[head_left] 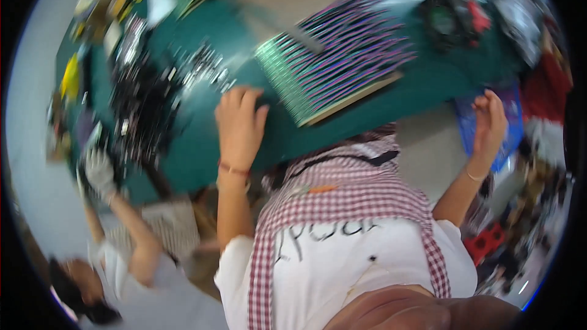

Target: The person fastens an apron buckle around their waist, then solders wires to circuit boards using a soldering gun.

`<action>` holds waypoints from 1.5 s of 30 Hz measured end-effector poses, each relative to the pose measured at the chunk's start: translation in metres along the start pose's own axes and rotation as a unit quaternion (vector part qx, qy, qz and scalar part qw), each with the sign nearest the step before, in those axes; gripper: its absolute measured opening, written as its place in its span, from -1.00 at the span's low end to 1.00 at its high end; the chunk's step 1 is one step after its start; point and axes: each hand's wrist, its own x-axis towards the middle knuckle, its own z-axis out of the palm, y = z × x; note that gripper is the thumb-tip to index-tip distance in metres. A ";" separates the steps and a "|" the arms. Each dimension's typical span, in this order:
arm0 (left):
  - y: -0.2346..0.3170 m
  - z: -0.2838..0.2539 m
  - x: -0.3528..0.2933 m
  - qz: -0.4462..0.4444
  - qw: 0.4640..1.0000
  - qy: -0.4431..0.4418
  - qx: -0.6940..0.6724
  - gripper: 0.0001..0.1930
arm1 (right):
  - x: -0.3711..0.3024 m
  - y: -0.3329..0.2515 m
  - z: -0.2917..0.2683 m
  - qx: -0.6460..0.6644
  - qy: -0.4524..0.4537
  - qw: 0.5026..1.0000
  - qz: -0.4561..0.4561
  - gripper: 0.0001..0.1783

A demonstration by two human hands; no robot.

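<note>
Head camera: our left hand [240, 123] sits partly open at one green table [199, 153], thumb apart, seemingly empty, one scatter of silvery pieces [208, 68] just beyond. One batch of purple sticks [348, 55] lies between it and our half-curled, seemingly empty right hand [488, 123].

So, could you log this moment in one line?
left fingers: near silver pieces; right fingers: by green table; purple strips: on table
</note>
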 end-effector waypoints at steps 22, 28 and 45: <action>0.030 0.006 0.009 -0.123 0.906 -0.043 -0.403 -0.95 | 0.265 0.095 -0.041 0.053 0.055 0.989 0.126 -0.66; 0.043 0.014 0.008 -0.172 0.869 -0.013 -0.463 -0.95 | 0.148 0.072 -0.014 0.307 0.065 0.948 -0.044 -0.79; 0.072 0.002 0.004 -0.051 0.927 0.048 -0.368 -0.87 | -0.082 0.004 0.155 0.151 -0.173 0.973 0.008 -0.44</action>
